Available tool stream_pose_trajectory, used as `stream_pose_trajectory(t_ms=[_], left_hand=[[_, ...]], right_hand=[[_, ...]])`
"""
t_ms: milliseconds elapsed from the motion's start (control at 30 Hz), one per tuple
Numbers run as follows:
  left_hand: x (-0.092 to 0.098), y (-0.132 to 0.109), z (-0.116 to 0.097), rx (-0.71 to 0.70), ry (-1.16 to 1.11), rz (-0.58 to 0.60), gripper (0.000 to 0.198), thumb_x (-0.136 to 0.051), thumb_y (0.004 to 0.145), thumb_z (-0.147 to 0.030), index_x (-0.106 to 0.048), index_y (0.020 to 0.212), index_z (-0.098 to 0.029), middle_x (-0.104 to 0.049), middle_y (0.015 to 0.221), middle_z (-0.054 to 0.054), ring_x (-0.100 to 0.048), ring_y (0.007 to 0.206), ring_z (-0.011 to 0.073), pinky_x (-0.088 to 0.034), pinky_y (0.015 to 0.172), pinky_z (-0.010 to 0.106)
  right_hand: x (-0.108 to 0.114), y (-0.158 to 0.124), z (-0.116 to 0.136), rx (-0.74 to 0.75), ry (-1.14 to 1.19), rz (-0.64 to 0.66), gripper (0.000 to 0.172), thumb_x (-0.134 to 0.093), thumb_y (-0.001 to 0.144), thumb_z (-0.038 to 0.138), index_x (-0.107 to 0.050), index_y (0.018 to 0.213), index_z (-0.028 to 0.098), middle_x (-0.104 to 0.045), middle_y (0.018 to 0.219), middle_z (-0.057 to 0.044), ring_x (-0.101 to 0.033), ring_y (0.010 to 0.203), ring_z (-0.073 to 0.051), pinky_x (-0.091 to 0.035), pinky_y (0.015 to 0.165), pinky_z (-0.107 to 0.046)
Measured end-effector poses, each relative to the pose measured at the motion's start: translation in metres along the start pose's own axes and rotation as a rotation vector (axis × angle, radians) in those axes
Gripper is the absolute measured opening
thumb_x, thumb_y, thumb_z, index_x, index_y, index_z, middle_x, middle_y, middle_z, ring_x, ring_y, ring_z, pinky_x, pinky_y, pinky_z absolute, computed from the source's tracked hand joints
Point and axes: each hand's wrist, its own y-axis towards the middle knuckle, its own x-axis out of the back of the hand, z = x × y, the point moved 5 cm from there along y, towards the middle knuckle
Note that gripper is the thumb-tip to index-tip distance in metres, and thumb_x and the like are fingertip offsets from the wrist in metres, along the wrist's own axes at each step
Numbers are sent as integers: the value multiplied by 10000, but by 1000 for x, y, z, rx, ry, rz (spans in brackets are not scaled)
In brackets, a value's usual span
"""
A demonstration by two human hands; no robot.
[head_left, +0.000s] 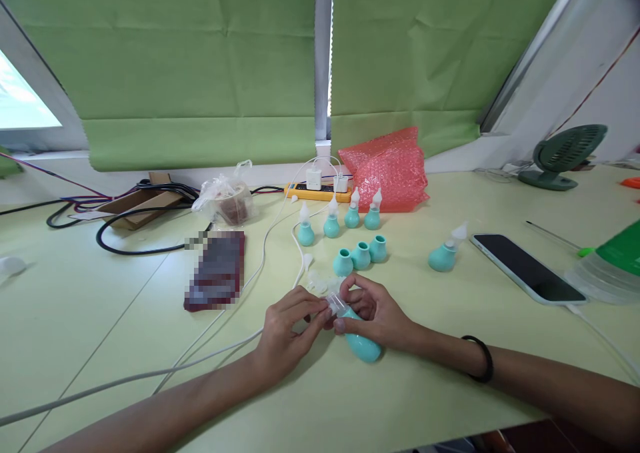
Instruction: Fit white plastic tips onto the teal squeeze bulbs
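My right hand (385,313) is closed around the neck end of a teal squeeze bulb (364,345), which lies tilted just above or on the table. A clear plastic tube piece (338,302) sticks out of the bulb's neck. My left hand (293,326) pinches the far end of that tube piece; its fingertips partly hide it. Beyond my fingers lie small clear plastic parts (320,282), too indistinct to tell apart. Farther off stand three open-necked teal bulbs (361,256) and several bulbs with white tips (331,225).
One tipped bulb (442,258) leans beside a phone (530,268) at right. White cables (240,340) cross the table's left half. Behind are a power strip (300,192), red bubble wrap (387,173), a bagged tape roll (233,203) and a small fan (565,156).
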Motion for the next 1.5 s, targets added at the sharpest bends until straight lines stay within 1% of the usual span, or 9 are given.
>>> stream_pose_trajectory(t_ms=[200,433,600,767,867,967,1067,1200,1500], left_hand=[[0,0,1,2,75,37,150,-523,749,-76,-609,855,-138,-606,697,50,-515,660,133,-439,588,254],[3,-1,-6,-149,178,8,131,-581,709,-79,-631,804,-154,-536,708,54,-453,659,135,-400,545,254],[3,-4,-3,-152,274,-20,110,-595,703,-94,-634,776,-168,-535,685,43,-428,649,135,-391,555,265],[4,-2,-5,-150,379,-46,88,-619,690,-117,-637,736,-189,-563,671,33,-422,652,146,-367,565,285],[4,-1,-4,-105,341,-25,74,-605,704,-125,-633,746,-179,-557,670,38,-425,657,150,-370,561,286],[3,0,-3,-76,291,-12,78,-585,717,-114,-625,764,-162,-547,666,43,-422,663,152,-380,560,286],[3,1,-5,-127,249,-17,106,-580,713,-90,-622,788,-152,-543,666,46,-415,658,147,-389,559,283],[4,2,-7,-170,215,-20,134,-581,712,-81,-630,806,-165,-541,682,48,-413,655,144,-392,541,269],[3,3,-8,-149,133,-1,93,-570,711,-65,-625,742,-134,-551,668,64,-431,675,153,-418,557,278]], right_hand=[[-2,-1,-1,7,91,99,420,-698,593,226,-358,839,198,-595,834,-15,-622,758,-171,-483,671,-293],[-1,1,0,-1,137,67,425,-700,591,212,-348,828,197,-593,891,-32,-629,737,-169,-480,660,-288],[-3,1,-1,-18,155,70,427,-703,587,220,-344,818,200,-609,854,-29,-629,731,-172,-476,672,-301],[-3,-1,-1,-5,99,43,437,-704,582,214,-341,825,209,-588,960,-53,-623,722,-159,-480,641,-279],[-4,-3,-1,-4,66,23,425,-694,595,213,-335,823,216,-566,1013,-59,-619,745,-160,-480,642,-275],[-4,-4,1,6,3,-10,414,-685,603,209,-340,832,219,-565,995,-54,-616,756,-161,-478,639,-272],[-5,-6,4,38,-82,-57,389,-674,612,204,-349,826,216,-556,974,-49,-610,768,-157,-476,649,-272],[-5,-9,5,52,-197,-132,368,-654,633,228,-351,842,219,-564,836,-14,-597,745,-147,-472,671,-287],[-6,-10,0,71,-311,-112,373,-655,631,255,-354,849,223,-580,855,-4,-557,670,-112,-452,598,-239]])
